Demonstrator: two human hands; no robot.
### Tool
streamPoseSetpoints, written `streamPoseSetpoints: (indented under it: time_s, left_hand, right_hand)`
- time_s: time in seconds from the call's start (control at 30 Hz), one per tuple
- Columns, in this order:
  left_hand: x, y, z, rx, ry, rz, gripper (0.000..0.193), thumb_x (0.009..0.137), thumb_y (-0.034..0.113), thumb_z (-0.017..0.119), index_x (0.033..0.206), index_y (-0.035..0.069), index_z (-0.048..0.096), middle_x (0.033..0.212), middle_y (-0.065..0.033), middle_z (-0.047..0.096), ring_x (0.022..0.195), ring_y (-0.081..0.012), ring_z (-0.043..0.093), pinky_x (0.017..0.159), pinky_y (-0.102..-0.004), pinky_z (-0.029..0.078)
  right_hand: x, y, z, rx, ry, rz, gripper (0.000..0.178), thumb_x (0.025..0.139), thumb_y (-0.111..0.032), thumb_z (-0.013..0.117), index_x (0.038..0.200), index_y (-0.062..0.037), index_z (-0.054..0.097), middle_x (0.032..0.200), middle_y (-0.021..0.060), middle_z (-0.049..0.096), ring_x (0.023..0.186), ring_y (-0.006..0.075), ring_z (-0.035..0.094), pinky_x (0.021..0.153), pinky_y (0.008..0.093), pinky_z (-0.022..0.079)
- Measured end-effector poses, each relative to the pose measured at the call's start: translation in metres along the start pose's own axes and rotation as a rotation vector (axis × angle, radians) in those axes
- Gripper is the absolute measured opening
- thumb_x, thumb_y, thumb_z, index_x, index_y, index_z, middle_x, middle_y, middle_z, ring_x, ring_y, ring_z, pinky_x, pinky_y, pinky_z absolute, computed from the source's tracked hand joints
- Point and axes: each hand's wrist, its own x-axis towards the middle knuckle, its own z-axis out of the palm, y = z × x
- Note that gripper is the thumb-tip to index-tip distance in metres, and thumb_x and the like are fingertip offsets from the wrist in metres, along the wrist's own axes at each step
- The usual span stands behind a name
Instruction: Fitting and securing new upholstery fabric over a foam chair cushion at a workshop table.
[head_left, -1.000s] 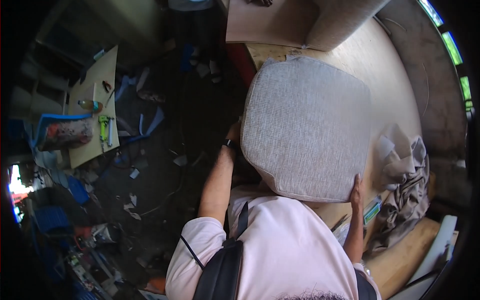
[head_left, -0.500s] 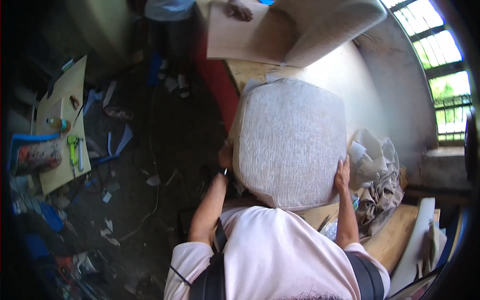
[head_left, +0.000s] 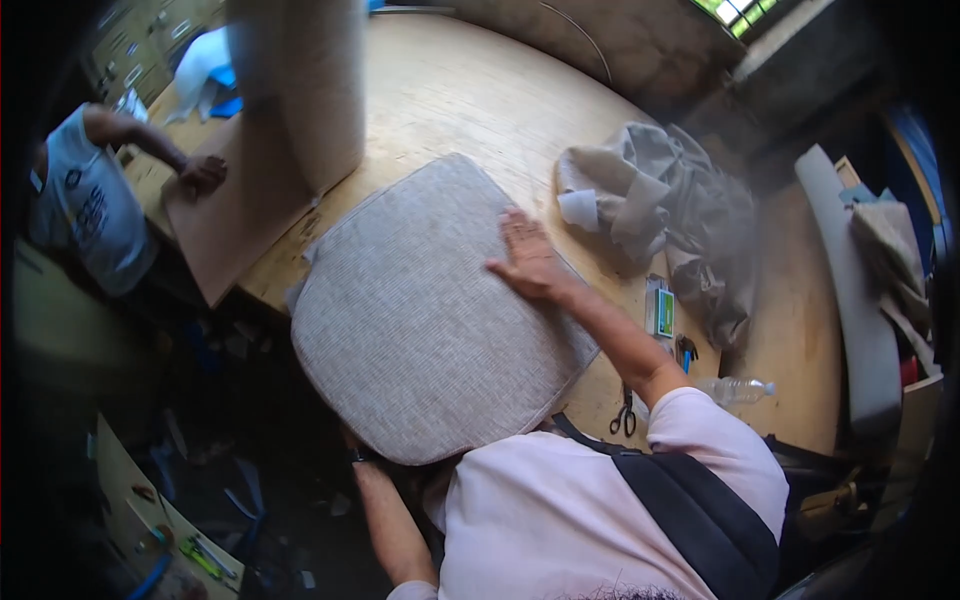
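Seat cushion (head_left: 430, 315) now down on the plywood surface (head_left: 470, 90), no longer held up in the air as half a second ago. Grey woven cover, rounded-trapezoid shape, lying flat with its near edge hanging over the surface's edge toward the body.

Right hand (head_left: 527, 258) moved from gripping the cushion's right edge to lying flat on top, near the far right corner. Fingers (head_left: 512, 228) spread and pressing down, pinching nothing.

Left hand mostly hidden under the cushion's near-left edge; only forearm (head_left: 392, 525) and a wrist band visible. Cannot tell finger state there; likely supporting or holding the overhanging edge.

Judgement: carrying phase over, cushion placed; now being steadied or smoothed against the surface.

Around it:
- crumpled grey fabric (head_left: 665, 205) just right of the cushion, apart from it
- scissors (head_left: 624, 412) near the right elbow, on the surface
- small green-and-white box (head_left: 661, 310) and clear plastic bottle (head_left: 735, 389) further right
- tall fabric-covered panel (head_left: 325, 85) standing beyond the cushion
- flat board (head_left: 235, 215) to the left, another person's hand (head_left: 203, 175) resting on it
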Motion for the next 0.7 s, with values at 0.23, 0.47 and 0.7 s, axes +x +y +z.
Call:
streamPoseSetpoints:
  time_s: [0.23,0.47,0.7]
  left_hand:
    - [-0.051,0.053,0.076,0.375,0.414,0.146,0.041,0.103,0.023,0.05,0.136,-0.001,0.051,0.137,-0.0178,0.057,0.124,-0.0263,0.056,0.105,-0.0384,0.044]
    - [-0.097,0.169,0.149,0.753,0.875,0.447,0.041,0.105,0.023,0.046,0.136,-0.003,0.05,0.138,-0.0191,0.055,0.125,-0.0271,0.054,0.107,-0.039,0.042]
    - [-0.115,0.191,0.293,1.847,0.265,0.607,0.061,0.103,0.039,0.039,0.153,0.006,0.032,0.16,-0.0198,0.025,0.15,-0.0358,0.018,0.121,-0.0531,0.008]
  right_hand:
    - [-0.013,-0.115,0.021,0.268,-0.009,-0.419,0.098,0.096,-0.07,0.026,0.153,0.0088,0.011,0.162,0.027,0.007,0.152,0.0358,0.001,0.122,0.0512,-0.003]
    - [-0.016,-0.09,0.053,0.477,0.003,-0.702,0.08,0.1,-0.063,0.025,0.151,-0.0026,0.033,0.161,0.0199,0.022,0.152,0.0303,0.013,0.125,0.0448,0.003]
    - [-0.005,0.076,-0.006,0.205,0.06,-0.289,0.081,0.1,-0.064,0.023,0.155,-0.0055,0.024,0.162,0.0146,0.021,0.152,0.0273,0.012,0.125,0.0414,0.003]
